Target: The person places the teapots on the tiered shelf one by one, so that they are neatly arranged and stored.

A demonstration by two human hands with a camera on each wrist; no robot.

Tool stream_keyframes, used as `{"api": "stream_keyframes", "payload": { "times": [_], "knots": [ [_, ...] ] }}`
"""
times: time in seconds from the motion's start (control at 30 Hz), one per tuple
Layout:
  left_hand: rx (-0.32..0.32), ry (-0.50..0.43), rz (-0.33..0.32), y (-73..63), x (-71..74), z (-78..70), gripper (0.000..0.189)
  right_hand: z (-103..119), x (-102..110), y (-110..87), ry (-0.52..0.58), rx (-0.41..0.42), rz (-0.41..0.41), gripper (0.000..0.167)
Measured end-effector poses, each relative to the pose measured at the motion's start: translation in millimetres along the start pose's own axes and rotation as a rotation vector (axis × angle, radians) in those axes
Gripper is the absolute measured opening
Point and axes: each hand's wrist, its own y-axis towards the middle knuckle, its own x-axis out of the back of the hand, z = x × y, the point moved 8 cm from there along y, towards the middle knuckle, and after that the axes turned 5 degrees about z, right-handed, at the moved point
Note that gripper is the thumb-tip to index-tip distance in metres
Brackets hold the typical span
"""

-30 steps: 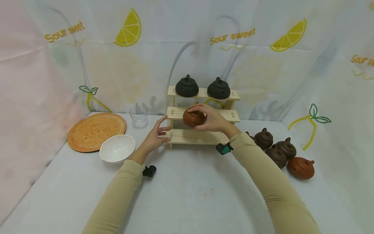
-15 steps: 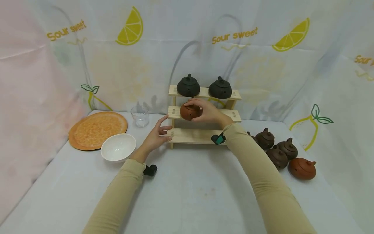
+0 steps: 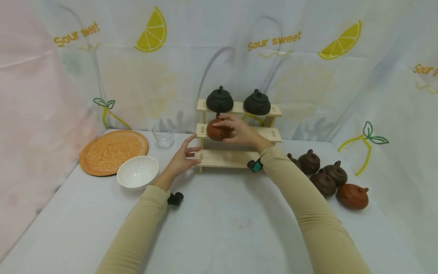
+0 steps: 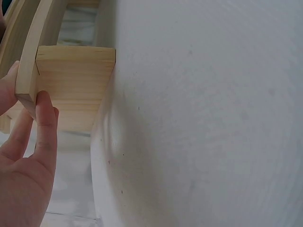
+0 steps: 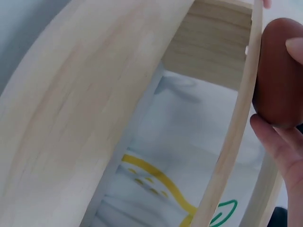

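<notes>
On the left part of the middle step of a wooden tiered stand (image 3: 232,159) is a reddish-brown clay teapot (image 3: 217,130). My right hand (image 3: 241,131) grips it from the right, thumb low and fingers over its upper side. In the right wrist view the teapot (image 5: 280,75) is right at the step's edge. My left hand (image 3: 183,160) holds the stand's left end. Seen from the left wrist, the thumb and fingers (image 4: 46,125) pinch the end of a board between them. Two black teapots, a left one (image 3: 219,100) and a right one (image 3: 257,103), stand on the top step.
Several dark brown teapots (image 3: 309,162) and a reddish-brown one (image 3: 352,196) sit on the table at right, partly behind the right sleeve. Left of the stand are a clear glass (image 3: 163,135), a white bowl (image 3: 138,172) and a round orange board (image 3: 114,152). A printed curtain hangs behind.
My right hand has lifted the reddish-brown teapot slightly and carried it left along the middle step, towards its left end. The left hand stays on the stand.
</notes>
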Motion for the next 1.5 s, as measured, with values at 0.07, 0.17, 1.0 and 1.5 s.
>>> {"api": "stream_keyframes", "payload": {
  "times": [0.07,0.17,1.0,1.5],
  "knots": [
    [0.004,0.002,0.001,-0.2,-0.1,0.0,0.088,1.7,-0.6,1.2,0.010,-0.002,-0.001,0.052],
    [0.000,-0.004,0.002,-0.3,-0.4,-0.9,0.088,3.0,-1.3,2.8,0.028,-0.009,-0.006,0.052],
    [0.001,0.001,-0.008,-1.0,0.9,0.6,0.088,0.9,-8.0,0.2,0.140,-0.056,-0.074,0.053],
    [-0.006,0.000,-0.001,-1.1,0.1,0.8,0.088,11.7,-6.0,-50.0,0.141,-0.004,-0.139,0.049]
  ]
}}
